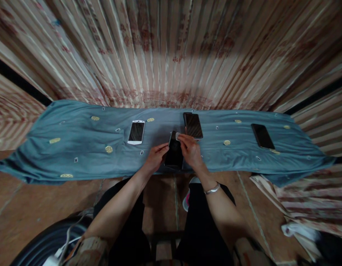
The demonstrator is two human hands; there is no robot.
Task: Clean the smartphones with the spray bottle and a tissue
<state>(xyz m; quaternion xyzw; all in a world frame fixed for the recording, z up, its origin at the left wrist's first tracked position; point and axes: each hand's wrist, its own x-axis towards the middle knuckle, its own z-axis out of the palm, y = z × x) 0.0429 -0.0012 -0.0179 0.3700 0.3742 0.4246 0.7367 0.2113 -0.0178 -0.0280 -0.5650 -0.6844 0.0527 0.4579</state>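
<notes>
A black smartphone [173,157] is held tilted over the front middle of the cloth, its dark screen facing me. My left hand [156,157] is closed on its left edge, thumb and fingers pinching the side. At the phone's upper right, my right hand [191,149] pinches a small white piece [177,136] against the screen; it looks like a wipe or pad, but its kind is unclear. Just behind my right hand lie dark phones [193,125], seemingly stacked. A white-framed smartphone [136,132] rests to the left, and another black smartphone [262,136] lies far right.
A blue patterned cloth [85,147] covers the long, narrow table. Pleated curtains [165,55] hang close behind and at both sides. On the floor at lower left are a black ribbed round object [49,240] and white cables [67,236].
</notes>
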